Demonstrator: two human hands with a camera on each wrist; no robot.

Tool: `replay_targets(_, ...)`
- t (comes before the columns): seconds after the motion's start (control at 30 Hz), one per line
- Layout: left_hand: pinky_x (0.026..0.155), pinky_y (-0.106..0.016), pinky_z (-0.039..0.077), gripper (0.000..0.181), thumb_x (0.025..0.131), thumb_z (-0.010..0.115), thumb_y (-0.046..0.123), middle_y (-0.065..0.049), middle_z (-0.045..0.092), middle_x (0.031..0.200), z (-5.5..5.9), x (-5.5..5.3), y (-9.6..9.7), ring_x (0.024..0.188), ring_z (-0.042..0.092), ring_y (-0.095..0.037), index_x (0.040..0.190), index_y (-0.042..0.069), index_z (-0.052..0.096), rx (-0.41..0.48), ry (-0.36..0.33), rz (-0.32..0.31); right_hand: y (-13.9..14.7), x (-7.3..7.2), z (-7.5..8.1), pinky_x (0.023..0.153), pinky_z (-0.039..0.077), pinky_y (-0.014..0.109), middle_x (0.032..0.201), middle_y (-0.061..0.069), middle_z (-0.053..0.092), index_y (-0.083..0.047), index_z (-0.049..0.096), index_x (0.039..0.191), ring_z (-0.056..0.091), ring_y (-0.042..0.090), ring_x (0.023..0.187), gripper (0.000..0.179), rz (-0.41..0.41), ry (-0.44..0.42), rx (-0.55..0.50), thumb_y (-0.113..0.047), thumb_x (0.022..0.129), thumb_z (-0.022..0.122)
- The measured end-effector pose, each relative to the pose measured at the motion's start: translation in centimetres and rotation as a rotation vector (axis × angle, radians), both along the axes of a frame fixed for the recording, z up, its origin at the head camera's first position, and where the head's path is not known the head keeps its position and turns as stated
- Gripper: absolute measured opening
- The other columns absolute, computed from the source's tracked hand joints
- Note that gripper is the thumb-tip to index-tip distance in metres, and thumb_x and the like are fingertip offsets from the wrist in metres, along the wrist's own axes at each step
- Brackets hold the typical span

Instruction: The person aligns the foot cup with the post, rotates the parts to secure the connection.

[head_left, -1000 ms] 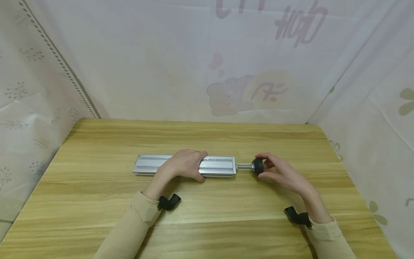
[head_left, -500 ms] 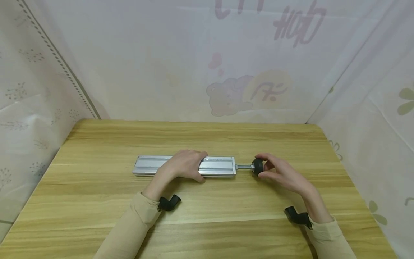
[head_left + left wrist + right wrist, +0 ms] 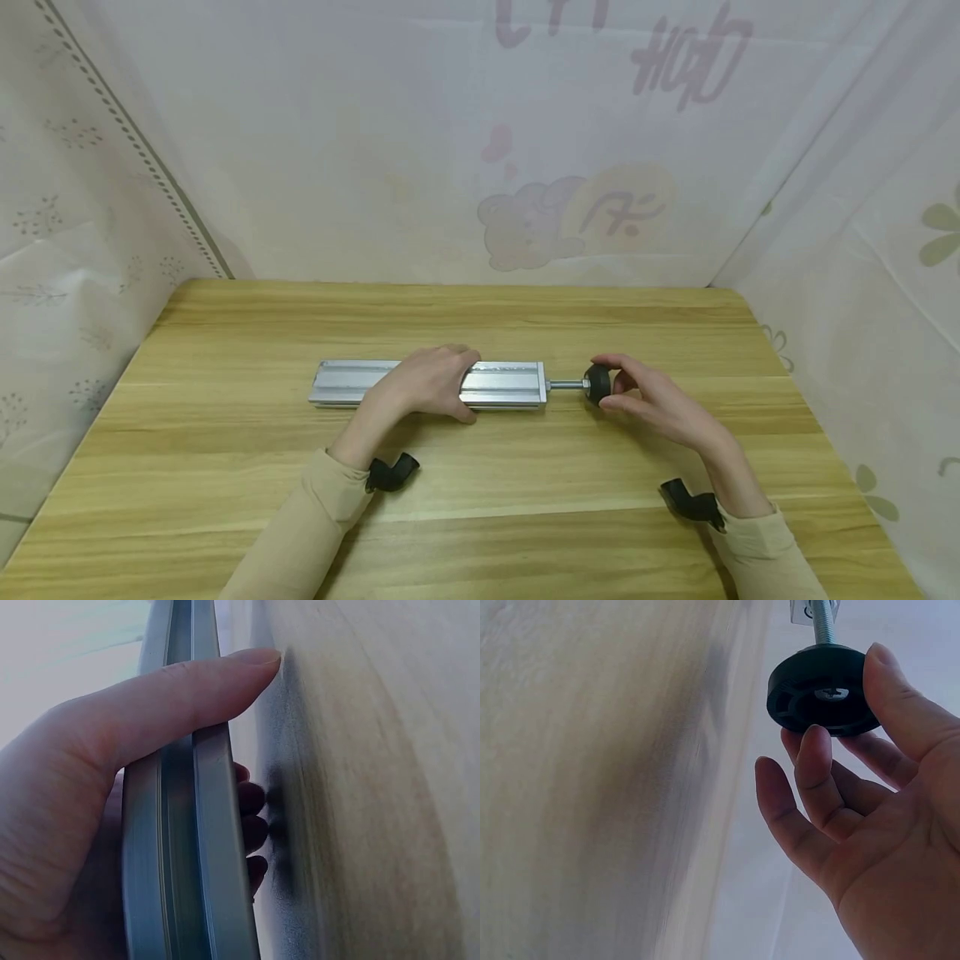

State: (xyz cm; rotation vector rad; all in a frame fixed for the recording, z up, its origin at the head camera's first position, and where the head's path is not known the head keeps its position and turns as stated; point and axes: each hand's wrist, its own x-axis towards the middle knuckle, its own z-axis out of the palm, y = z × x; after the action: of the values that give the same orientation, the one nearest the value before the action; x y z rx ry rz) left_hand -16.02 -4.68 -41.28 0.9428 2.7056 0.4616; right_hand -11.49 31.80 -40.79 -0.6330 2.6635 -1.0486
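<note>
A silver aluminium profile (image 3: 502,383) lies lengthwise across the table, grooved along its sides. My left hand (image 3: 427,382) grips it over the top near its middle; in the left wrist view the thumb crosses the near face and curled fingertips show beyond the far edge. From the profile's right end a threaded rod (image 3: 566,385) sticks out, carrying a round black leveling foot (image 3: 597,385). Thumb and fingers of my right hand (image 3: 660,404) pinch the foot's rim. Its hollow ribbed underside (image 3: 832,694) faces the right wrist camera, a screw end at its centre.
The wood-grain table (image 3: 480,517) has rounded back corners. Patterned pale cloth (image 3: 360,150) hangs behind it and at both sides. A black angled piece sits at each wrist, by the left cuff (image 3: 393,472) and the right cuff (image 3: 692,504).
Both hands keep their hold and the profile stays in place. The view has tipped very slightly; any turning of the foot is too small to tell.
</note>
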Motion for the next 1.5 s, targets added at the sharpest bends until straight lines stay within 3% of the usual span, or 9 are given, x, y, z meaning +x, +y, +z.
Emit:
replay_targets(0.13,0.088,-0.042,0.056,0.065,0.066,0.091,0.043,-0.001,0.065,0.112,0.0,0.2,0.1,0.101,0.062,-0.019,0.116,0.011,0.064,0.007,0.018,0.007,0.0,0.0,-0.1,0.077,0.048,0.024,0.096,-0.001,0.064,-0.011,0.047,0.148,0.058,0.009,0.088,0.058,-0.002,0.004,0.007,-0.02,0.096,0.071)
replay_targets(0.43,0.094,-0.039,0.055,0.073,0.067,0.093,0.045,-0.005,0.065,0.119,0.2,0.5,0.0,0.109,0.061,-0.022,0.122,0.006,0.064,0.011,0.038,0.009,-0.1,0.1,-0.1,0.075,0.049,0.024,0.097,0.003,0.064,-0.011,0.044,0.151,0.058,0.009,0.089,0.058,-0.021,0.039,-0.011,-0.018,0.098,0.068)
replay_targets(0.77,0.102,-0.043,0.053,0.076,0.067,0.093,0.045,-0.005,0.066,0.122,0.7,0.9,0.1,0.115,0.063,-0.025,0.126,0.009,0.062,-0.006,0.103,0.006,0.0,0.2,0.1,0.074,0.048,0.025,0.097,0.0,0.062,-0.011,0.045,0.151,0.057,0.01,0.091,0.058,-0.019,0.084,-0.013,-0.018,0.098,0.068)
replay_targets(0.97,0.097,-0.042,0.055,0.076,0.066,0.094,0.049,-0.004,0.064,0.117,1.0,1.1,0.2,0.112,0.062,-0.027,0.122,0.008,0.061,-0.031,0.153,-0.012,0.0,0.2,0.0,0.076,0.048,0.025,0.097,0.0,0.063,-0.01,0.045,0.151,0.057,0.009,0.09,0.058,-0.015,0.087,-0.007,-0.018,0.098,0.068)
replay_targets(1.2,0.081,-0.037,0.055,0.079,0.063,0.092,0.056,-0.002,0.062,0.108,0.9,1.1,0.1,0.096,0.057,-0.021,0.118,0.009,0.062,-0.038,0.208,-0.036,-0.1,-0.1,-0.1,0.075,0.048,0.025,0.099,0.002,0.066,-0.01,0.046,0.15,0.058,0.008,0.088,0.056,-0.005,0.076,0.008,-0.016,0.098,0.068)
replay_targets(1.5,0.076,-0.035,0.053,0.078,0.064,0.09,0.061,0.0,0.06,0.105,0.6,0.9,0.2,0.094,0.056,-0.019,0.117,0.009,0.063,-0.056,0.208,-0.034,-0.1,-0.4,-0.8,0.076,0.049,0.023,0.104,0.004,0.067,-0.009,0.047,0.149,0.059,0.01,0.091,0.056,-0.013,0.052,0.025,-0.021,0.099,0.067)
